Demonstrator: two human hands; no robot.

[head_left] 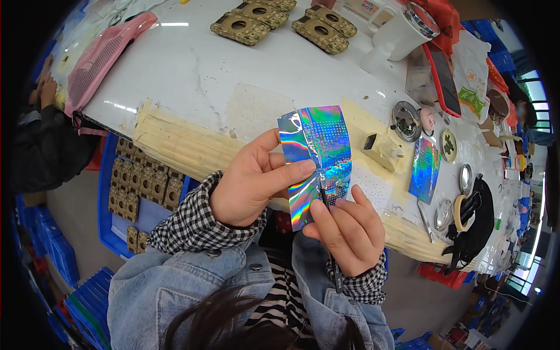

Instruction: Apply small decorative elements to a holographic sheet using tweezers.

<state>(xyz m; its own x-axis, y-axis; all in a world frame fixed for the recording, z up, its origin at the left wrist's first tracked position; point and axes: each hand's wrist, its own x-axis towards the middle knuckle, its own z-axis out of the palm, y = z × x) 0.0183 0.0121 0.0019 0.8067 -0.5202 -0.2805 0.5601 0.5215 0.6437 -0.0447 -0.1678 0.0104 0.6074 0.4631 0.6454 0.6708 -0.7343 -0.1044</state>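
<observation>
- A workshop, set up for small hand assembly, by the look of it.
- Matching camouflage-patterned, tank-shaped parts point(239, 29) sit in batches on a long, glossy white worktable point(192, 64).
- More of these fill a blue plastic crate point(104, 201) in rows.
- Stacked blue plastic bins point(90, 300) stand on the grey floor point(236, 303).
- Wide cream-coloured tape point(181, 153) covers the table's edge.
- A dark-sleeved co-worker point(55, 143) is at the same table.

A hand could pass over the bare table point(181, 67) at upper left, between the pink bag point(108, 61) and camouflage hulls point(248, 36). The left hand point(248, 181), foil point(329, 137), right hand point(353, 236) and black tool point(338, 278) block the centre; cup point(398, 39), phone point(444, 81) and tin point(406, 121) crowd upper right.
</observation>
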